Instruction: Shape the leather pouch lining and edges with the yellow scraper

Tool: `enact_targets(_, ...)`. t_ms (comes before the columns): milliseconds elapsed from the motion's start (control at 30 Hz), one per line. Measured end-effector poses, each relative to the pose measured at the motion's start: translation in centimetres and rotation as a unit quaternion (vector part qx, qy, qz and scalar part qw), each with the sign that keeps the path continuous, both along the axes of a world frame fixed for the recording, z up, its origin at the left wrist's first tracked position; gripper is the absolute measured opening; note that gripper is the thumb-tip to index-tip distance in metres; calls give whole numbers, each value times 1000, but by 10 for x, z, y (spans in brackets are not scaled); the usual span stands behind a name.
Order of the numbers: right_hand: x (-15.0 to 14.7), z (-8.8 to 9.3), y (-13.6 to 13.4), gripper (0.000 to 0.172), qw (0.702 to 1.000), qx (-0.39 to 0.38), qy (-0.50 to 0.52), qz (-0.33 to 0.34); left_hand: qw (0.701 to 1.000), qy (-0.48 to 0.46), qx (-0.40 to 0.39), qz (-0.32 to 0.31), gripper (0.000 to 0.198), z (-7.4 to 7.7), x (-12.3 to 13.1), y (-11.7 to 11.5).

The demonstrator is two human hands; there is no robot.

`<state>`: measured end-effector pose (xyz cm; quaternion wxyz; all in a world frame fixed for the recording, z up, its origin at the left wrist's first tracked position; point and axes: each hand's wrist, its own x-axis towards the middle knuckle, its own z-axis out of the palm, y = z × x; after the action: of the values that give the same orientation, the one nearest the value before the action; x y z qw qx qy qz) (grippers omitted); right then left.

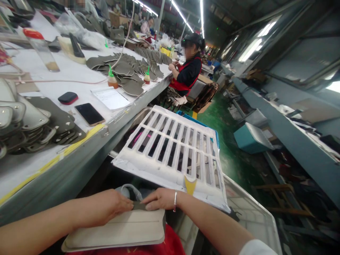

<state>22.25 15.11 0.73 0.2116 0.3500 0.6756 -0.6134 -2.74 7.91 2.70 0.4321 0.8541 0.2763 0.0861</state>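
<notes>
Across my lap lies a cream flat panel (119,228) with rounded corners and a thin dark line along its length. It looks doubled or layered at its lower edge, and a dark grey strip shows at its far edge. My left hand (113,205) is closed over that far edge, its fingertips partly hidden. Beside it, my right hand (160,199), with a bracelet on the wrist, pinches the same edge between thumb and fingers. The two hands' fingertips are a short gap apart over the grey strip.
A white slatted rack (170,148) sits ahead, over a pale plastic crate (255,212). On the left worktable (87,85) are stacked grey pieces (34,120), a phone (89,114), a notepad (110,97) and glue bottles (112,79). A co-worker (188,67) sits farther along.
</notes>
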Motion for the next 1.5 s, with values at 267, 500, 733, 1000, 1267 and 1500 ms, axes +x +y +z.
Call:
enact_targets(267, -31, -1, -5, 41, 998, 19, 39, 53, 996, 45, 64, -32, 55, -4, -5, -6)
enact_targets(500, -64, 6, -12, 39, 989, 75, 84, 94, 994, 47, 93, -19, 66, -19, -43, -16)
enact_targets(733, -92, -1, -18, 38, 984, 103, 108, 100, 989, 82, 114, 40, 52, -23, -77, -34)
enact_targets(1000, -130, -10, -23, 33, 971, 153, 126, 132, 981, 118, 129, 84, 44, -22, -89, -45)
enact_targets(1267, -148, -10, -28, 34, 959, 204, 93, 173, 955, 203, 174, 129, 49, -17, -82, -64)
enact_targets(1500, -66, 14, -14, 38, 989, 104, 51, 90, 921, 255, 250, 155, 54, -26, -72, -73)
